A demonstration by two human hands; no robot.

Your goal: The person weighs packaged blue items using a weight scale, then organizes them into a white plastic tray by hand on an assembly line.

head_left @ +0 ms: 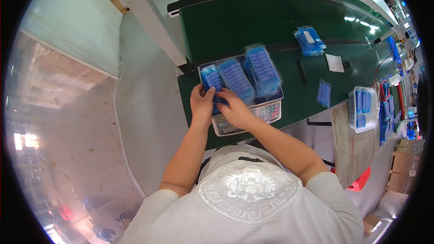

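A digital weighing scale (228, 128) with a keypad stands at the near left edge of the green table. Its pan carries a narrow stack of blue plastic packets (210, 75) at the left, a middle stack (235, 77) and a taller right stack (263, 68), all in clear wrapping. My left hand (201, 104) holds the outer side of the left stack near its front end. From the other side, my right hand (236, 112) closes its fingers on the same packets. Both hands partly hide the packets between them.
More blue packets lie in a pile (309, 41) farther back, near a folded white paper (334, 63), a dark pen-like stick (302, 71) and a single packet (323, 93). At right, a white basket (365, 125) of packets rests on a wooden board (350, 153). A grey post (151, 22) rises at left.
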